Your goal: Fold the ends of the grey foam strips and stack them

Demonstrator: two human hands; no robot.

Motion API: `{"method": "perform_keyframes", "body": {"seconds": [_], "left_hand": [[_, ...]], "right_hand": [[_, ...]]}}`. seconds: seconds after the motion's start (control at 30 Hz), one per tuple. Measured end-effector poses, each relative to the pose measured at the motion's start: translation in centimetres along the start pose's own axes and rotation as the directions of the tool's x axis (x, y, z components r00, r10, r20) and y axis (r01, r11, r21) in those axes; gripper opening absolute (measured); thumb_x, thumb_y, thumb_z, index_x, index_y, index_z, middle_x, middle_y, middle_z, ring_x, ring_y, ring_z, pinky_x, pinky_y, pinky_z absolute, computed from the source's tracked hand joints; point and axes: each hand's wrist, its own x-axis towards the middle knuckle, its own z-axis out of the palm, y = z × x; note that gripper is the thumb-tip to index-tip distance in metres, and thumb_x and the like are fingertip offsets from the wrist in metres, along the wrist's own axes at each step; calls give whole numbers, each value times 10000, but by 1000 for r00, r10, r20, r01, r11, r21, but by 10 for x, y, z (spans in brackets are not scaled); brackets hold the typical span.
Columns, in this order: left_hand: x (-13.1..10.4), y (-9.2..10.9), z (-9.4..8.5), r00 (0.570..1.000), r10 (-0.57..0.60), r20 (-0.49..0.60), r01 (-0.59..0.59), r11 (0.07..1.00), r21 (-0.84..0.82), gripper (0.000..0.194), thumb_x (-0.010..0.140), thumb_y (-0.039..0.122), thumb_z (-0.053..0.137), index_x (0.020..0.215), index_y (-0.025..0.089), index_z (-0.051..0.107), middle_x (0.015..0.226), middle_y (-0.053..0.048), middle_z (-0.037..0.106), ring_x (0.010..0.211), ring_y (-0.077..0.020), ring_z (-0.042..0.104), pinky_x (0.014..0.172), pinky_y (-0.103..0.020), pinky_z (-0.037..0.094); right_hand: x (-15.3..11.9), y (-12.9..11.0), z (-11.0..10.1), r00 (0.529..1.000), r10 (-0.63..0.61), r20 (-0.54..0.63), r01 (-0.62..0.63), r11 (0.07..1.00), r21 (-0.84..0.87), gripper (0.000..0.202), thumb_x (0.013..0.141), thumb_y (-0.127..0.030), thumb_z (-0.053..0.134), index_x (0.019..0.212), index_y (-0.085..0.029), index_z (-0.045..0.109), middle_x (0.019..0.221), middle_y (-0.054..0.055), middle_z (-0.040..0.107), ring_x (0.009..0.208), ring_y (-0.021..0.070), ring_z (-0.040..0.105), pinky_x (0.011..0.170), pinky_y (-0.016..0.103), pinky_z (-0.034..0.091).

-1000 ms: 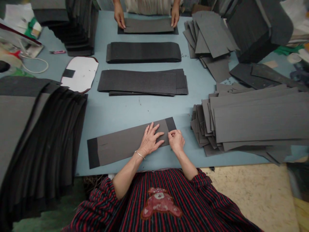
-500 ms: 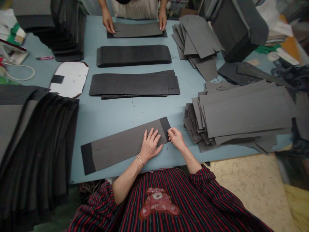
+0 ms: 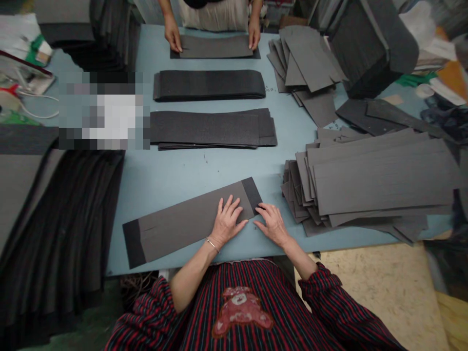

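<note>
A long grey strip (image 3: 183,217) with black bands at both ends lies slantwise on the light blue table (image 3: 204,168) in front of me. My left hand (image 3: 228,219) rests flat on its grey face, near the right end, with the fingers spread. At the strip's right black end is my right hand (image 3: 273,224), fingers apart and thumb stretched toward my left hand. Its fingertips touch the black band's edge. The strip lies flat and neither hand grips it.
Dark folded strips (image 3: 212,129) lie beyond, with another dark stack (image 3: 212,85) behind. Loose grey panels (image 3: 380,170) are heaped at right. Black-edged sheets (image 3: 84,209) hang at left. Across the table a co-worker's hands (image 3: 172,36) hold a grey strip (image 3: 217,47). A blurred patch covers the upper left.
My right hand has gone from a pinch at the strip's black end to open fingers, and moved slightly down and right. My left hand stays in place. The view has shifted slightly.
</note>
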Motion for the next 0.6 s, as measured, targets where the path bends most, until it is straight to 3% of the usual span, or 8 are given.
{"method": "perform_keyframes", "body": {"seconds": [0.17, 0.37, 0.43, 0.47, 0.5, 0.53, 0.57, 0.6], "left_hand": [[4, 2, -7, 998, -48, 36, 50, 997, -55, 490, 846, 472, 567, 1218, 154, 537, 1391, -178, 516, 1432, -329, 253, 1152, -641, 166], [3, 12, -30, 992, -82, 93, 96, 983, -157, 417, 890, 401, 506, 1236, 171, 532, 1383, -142, 526, 1413, -272, 314, 1164, -570, 231], [-9, 8, -45, 981, -190, 44, 195, 963, -184, 351, 909, 358, 485, 1212, 193, 548, 1327, -119, 572, 1363, -248, 395, 1154, -526, 280], [-20, 4, -54, 955, -297, -3, 290, 936, -198, 317, 918, 339, 472, 1192, 205, 558, 1279, -109, 600, 1316, -240, 448, 1132, -508, 319], [-34, -1, -64, 900, -432, -60, 410, 885, -220, 287, 926, 327, 457, 1165, 215, 570, 1222, -102, 625, 1255, -235, 501, 1097, -493, 365], [-52, -6, -75, 807, -578, -121, 537, 803, -260, 265, 932, 324, 443, 1132, 221, 583, 1162, -98, 641, 1181, -229, 548, 1050, -476, 412], [-72, -12, -85, 671, -720, -177, 651, 687, -324, 247, 931, 332, 443, 1093, 224, 595, 1106, -92, 649, 1108, -224, 582, 1000, -456, 451], [-94, -18, -94, 506, -834, -220, 732, 550, -402, 235, 924, 348, 453, 1053, 223, 604, 1055, -85, 653, 1042, -219, 605, 954, -439, 479]], "right_hand": [[4, -2, 3, 999, 32, -1, -32, 998, -46, 448, 876, -383, 615, 1272, -186, 544, 1245, 143, 550, 1156, 295, 476, 949, 445, 410], [40, -17, 1, 994, 83, -65, -85, 996, -39, 295, 942, -363, 463, 1159, -219, 602, 1140, 112, 588, 1043, 267, 511, 887, 427, 405], [60, -21, 6, 995, 43, -90, -45, 999, -25, 287, 944, -356, 447, 1145, -224, 602, 1149, 113, 589, 1049, 270, 508, 888, 431, 400], [71, -23, 9, 995, 16, -95, -18, 1000, -18, 286, 942, -360, 447, 1141, -226, 601, 1156, 115, 589, 1058, 275, 506, 890, 434, 398], [82, -25, 14, 996, -13, -93, 12, 1000, -12, 286, 940, -365, 448, 1138, -226, 599, 1158, 117, 589, 1067, 280, 505, 892, 437, 398], [93, -29, 18, 996, -43, -81, 42, 999, -9, 286, 939, -370, 448, 1136, -226, 597, 1157, 119, 590, 1071, 284, 505, 891, 441, 400], [104, -34, 23, 996, -72, -60, 72, 997, -8, 288, 938, -374, 446, 1135, -225, 594, 1153, 121, 591, 1069, 287, 507, 886, 444, 404], [115, -40, 28, 994, -104, -32, 104, 995, -8, 291, 939, -378, 443, 1135, -222, 592, 1147, 122, 592, 1063, 288, 510, 880, 446, 408]]}}
